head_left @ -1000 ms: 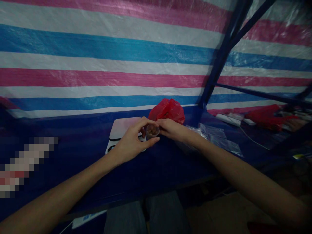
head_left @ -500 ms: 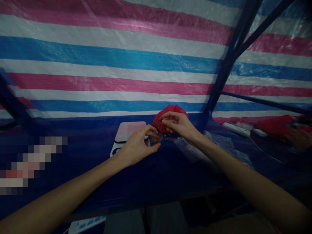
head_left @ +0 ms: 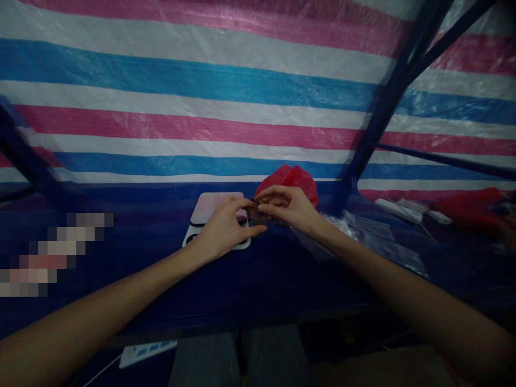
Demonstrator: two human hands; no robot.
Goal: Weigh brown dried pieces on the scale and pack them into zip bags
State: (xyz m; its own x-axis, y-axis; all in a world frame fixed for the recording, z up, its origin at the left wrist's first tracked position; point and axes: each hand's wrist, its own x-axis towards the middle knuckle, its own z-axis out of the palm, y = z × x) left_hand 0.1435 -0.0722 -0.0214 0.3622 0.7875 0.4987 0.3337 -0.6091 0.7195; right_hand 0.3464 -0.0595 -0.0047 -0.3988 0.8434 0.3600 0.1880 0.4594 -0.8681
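A small clear cup (head_left: 258, 218), partly hidden by fingers, is held between the thumb and fingers of my left hand (head_left: 223, 226). In the earlier frame brownish contents show inside it. My right hand (head_left: 297, 210) is closed in a pinch right over the cup's mouth, with small brownish bits at the fingertips, too small to name. Behind that hand sits a red plastic bag (head_left: 304, 185). A white kitchen scale (head_left: 212, 206) lies beside and partly under my left hand, its pan bare where visible.
Clear plastic bags (head_left: 374, 239) lie right of my right forearm. Farther right are a white power strip (head_left: 403, 210) and another red bag (head_left: 467, 207). A blue metal post (head_left: 379, 115) rises before the striped sheet (head_left: 201, 126). A white printed object (head_left: 147, 352) shows below the table edge.
My right hand has moved left and down from in front of the red bag to the cup. My left hand still holds the cup. The view has shifted slightly.
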